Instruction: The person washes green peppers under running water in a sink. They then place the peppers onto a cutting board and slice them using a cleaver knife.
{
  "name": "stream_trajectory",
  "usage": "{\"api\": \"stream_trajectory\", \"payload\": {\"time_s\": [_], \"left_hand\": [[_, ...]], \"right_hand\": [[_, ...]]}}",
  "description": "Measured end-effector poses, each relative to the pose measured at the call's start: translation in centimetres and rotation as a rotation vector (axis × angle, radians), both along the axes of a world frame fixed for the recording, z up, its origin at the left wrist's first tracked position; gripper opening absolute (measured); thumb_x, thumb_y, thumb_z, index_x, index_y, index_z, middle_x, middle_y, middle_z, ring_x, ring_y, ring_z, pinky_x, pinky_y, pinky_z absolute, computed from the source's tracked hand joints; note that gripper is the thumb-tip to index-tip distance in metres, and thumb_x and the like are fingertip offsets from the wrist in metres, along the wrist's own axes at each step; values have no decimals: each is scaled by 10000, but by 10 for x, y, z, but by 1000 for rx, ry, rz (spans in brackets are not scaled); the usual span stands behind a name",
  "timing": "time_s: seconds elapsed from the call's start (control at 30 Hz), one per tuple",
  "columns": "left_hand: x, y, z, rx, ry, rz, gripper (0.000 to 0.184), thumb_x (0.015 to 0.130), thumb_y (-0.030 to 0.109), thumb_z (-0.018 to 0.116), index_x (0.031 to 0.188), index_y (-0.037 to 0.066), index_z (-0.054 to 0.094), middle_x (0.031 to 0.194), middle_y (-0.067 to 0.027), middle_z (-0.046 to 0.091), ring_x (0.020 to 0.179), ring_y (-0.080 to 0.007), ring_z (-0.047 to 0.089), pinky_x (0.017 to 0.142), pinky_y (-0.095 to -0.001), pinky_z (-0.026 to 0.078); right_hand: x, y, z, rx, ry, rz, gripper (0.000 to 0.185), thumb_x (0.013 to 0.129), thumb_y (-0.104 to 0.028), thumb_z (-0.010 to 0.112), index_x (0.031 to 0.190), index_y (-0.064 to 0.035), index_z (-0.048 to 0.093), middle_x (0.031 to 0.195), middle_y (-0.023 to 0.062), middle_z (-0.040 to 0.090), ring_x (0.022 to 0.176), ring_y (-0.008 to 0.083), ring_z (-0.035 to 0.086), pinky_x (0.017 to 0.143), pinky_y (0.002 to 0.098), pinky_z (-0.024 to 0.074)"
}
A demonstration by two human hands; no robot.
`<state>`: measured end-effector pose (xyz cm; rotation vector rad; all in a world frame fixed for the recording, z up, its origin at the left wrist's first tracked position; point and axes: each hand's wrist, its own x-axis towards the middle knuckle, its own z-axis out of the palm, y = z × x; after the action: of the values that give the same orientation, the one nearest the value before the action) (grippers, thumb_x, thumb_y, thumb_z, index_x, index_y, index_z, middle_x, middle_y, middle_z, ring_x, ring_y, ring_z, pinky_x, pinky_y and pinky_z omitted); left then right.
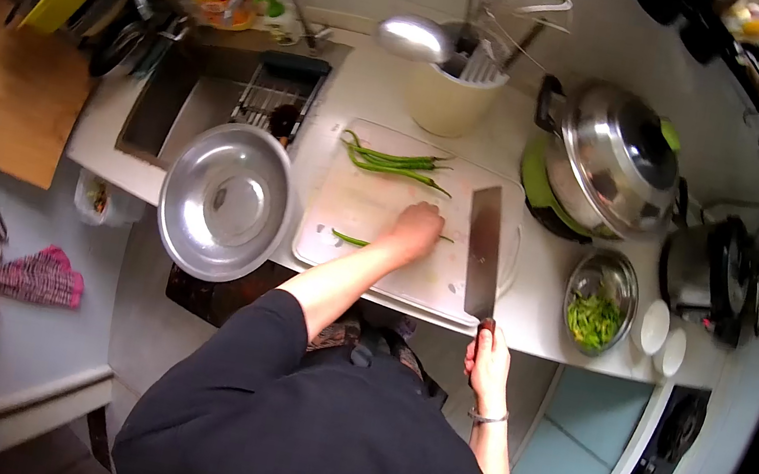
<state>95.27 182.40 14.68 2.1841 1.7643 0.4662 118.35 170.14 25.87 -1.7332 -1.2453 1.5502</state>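
Several slender, bright-green peppers

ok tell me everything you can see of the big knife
The big knife is a cleaver with a broad, nearly rectangular, grey metal-looking blade and a slim dark brown handle. The person's right hand grips that handle. The blade points away from the person, over the right side of the pale cutting board, its broad face turned up to the camera. Its surface looks dull, with faint marks. Whether it rests on the board or hovers just above can't be told.
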Motion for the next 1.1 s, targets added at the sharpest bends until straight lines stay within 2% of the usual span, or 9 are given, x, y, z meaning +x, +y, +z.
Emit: {"api": "stream_trajectory", "payload": {"time_s": [0.1, 0.37, 0.5, 0.63, 0.83, 0.87, 0.93, 1.0, 1.1], "left_hand": [[4, 12, -19, -51, 166, -11, 176, 714, 74, 556, 837, 31, 676, 840, -149, 634, 842, -323, 608, 724, -436, 501], [-63, -67, 72, 137, -466, 384, 121, 762, 106, 604, 859, 51, 653, 816, -126, 625, 780, -265, 622, 697, -369, 501], [-150, -168, 111, 303, -841, 842, 112, 815, 75, 647, 902, 10, 621, 847, -66, 653, 764, -109, 623, 683, -248, 502], [-268, -277, 90, 516, -1122, 1302, 43, 856, -14, 576, 896, 0, 567, 787, -104, 640, 672, -153, 632, 605, -261, 532], [-487, -373, 62, 723, -583, 1557, 24, 859, 37, 578, 853, 18, 590, 655, -48, 616, 540, -96, 577, 462, -257, 454], [-532, -382, 63, 686, -504, 1627, 130, 838, 108, 621, 912, 1, 617, 667, -58, 646, 575, -137, 612, 517, -293, 484], [-601, -397, 65, 507, -67, 1770, 433, 763, 201, 694, 1135, 2, 596, 1013, -167, 664, 948, -279, 642, 835, -356, 498], [-618, -390, 98, 383, -19, 1904, 476, 762, 198, 693, 1187, 21, 572, 1119, -179, 626, 1040, -270, 611, 889, -365, 476], [-647, -384, 90, 584, -317, 1766, 384, 788, 174, 676, 1143, 47, 603, 1081, -157, 647, 983, -233, 633, 842, -341, 495]], "right_hand": [[4, -2, -7, -5, 44, -25, 231, 983, -266, 428, 1041, -63, 522, 557, -14, 460, 422, 60, 406, 373, 213, 337], [7, 12, -34, -1, 147, 85, 268, 985, -362, 400, 945, -109, 477, 564, -21, 436, 396, 59, 396, 350, 211, 339], [-3, 27, -49, 65, 121, 190, 297, 984, -390, 388, 886, -114, 437, 558, -22, 426, 389, 59, 391, 336, 202, 328], [-38, 23, -30, 76, 182, 177, 334, 981, -422, 376, 886, -107, 431, 560, -20, 421, 388, 64, 389, 335, 201, 326], [-100, 8, -22, 101, 213, 75, 366, 973, -456, 376, 884, -104, 430, 576, -19, 426, 393, 70, 391, 339, 209, 325], [-113, 5, -17, 70, 223, 31, 370, 970, -462, 383, 883, -105, 431, 579, -18, 426, 401, 71, 391, 349, 208, 328], [-130, 1, -17, 86, 228, 32, 368, 970, -460, 385, 884, -105, 430, 581, -19, 426, 407, 70, 392, 355, 206, 329], [-141, -3, -12, 76, 263, 24, 346, 973, -439, 397, 883, -106, 426, 588, -20, 425, 422, 67, 395, 370, 204, 334], [-150, -10, -11, 96, 245, 2, 311, 977, -404, 410, 889, -105, 423, 591, -17, 427, 420, 68, 391, 369, 207, 334]]}}
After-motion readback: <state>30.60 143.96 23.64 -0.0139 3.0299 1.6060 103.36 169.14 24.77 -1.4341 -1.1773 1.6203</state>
